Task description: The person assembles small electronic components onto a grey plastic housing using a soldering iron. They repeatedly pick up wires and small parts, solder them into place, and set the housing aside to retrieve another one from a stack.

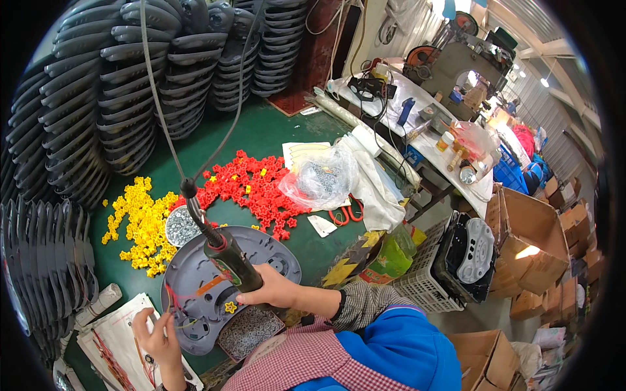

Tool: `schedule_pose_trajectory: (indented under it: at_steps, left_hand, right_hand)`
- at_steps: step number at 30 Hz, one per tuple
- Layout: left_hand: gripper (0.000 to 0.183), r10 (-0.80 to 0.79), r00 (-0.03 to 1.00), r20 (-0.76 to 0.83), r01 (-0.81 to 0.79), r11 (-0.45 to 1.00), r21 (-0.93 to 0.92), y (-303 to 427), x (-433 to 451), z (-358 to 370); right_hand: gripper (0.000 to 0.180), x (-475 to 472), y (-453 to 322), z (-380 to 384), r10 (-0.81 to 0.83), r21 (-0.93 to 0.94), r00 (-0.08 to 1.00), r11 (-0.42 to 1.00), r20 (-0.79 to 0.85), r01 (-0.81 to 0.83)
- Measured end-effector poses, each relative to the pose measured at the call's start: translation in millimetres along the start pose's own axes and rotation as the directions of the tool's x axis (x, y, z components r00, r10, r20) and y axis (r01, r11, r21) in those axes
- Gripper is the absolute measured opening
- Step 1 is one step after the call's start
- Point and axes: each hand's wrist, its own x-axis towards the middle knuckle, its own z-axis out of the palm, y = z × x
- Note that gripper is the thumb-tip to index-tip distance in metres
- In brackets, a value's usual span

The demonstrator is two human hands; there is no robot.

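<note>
My right hand (276, 288) is wrapped around a dark electric screwdriver (234, 266) that hangs from a cable above. Under it lies a grey molded plastic housing (188, 266), rounded, with holes and recesses. An orange strip (209, 285), a yellow star-shaped plastic piece (231, 307) and thin red wires (173, 299) are on the housing. At its left edge, my left hand (159, 337) is raised with fingers apart, close to the wires; no object shows in its grip. A tray of small metal screws (249, 328) sits between the housing and my apron.
Yellow star pieces (142, 225), red star pieces (254, 190) and a round dish of screws (183, 226) lie beyond the housing. Stacked grey housings (132, 88) line the back. Red-handled scissors (346, 215), a plastic bag (320, 178) and paper with wires (115, 337) flank the work.
</note>
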Motion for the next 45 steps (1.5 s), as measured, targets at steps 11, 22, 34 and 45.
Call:
schedule_pose_trajectory:
  at_steps: [11, 22, 34, 45]
  left_hand:
    - [0.018, -0.036, 0.999, 0.041, 0.046, 0.956, -0.289, 40, 42, 34]
    - [0.021, 0.026, 0.992, 0.126, 0.008, 0.966, -0.258, 26, 7, 35]
    - [0.019, 0.179, 0.983, 0.032, -0.156, 0.918, -0.364, 25, 16, 64]
    - [0.011, 0.115, 0.811, 0.574, 0.088, 0.945, -0.314, 33, 2, 83]
  right_hand:
    - [0.042, 7, -5, 13, 0.057, 0.002, 0.995, 0.998, -0.084, -0.057]
    - [0.063, 14, 20, 2, -0.172, 0.070, 0.984, 0.982, -0.056, 0.175]
    - [0.066, 3, 21, -5, -0.099, 0.126, 0.995, 0.987, -0.018, 0.101]
    - [0.090, 1, -3, -1, -0.097, 0.050, 0.991, 0.993, -0.094, 0.102]
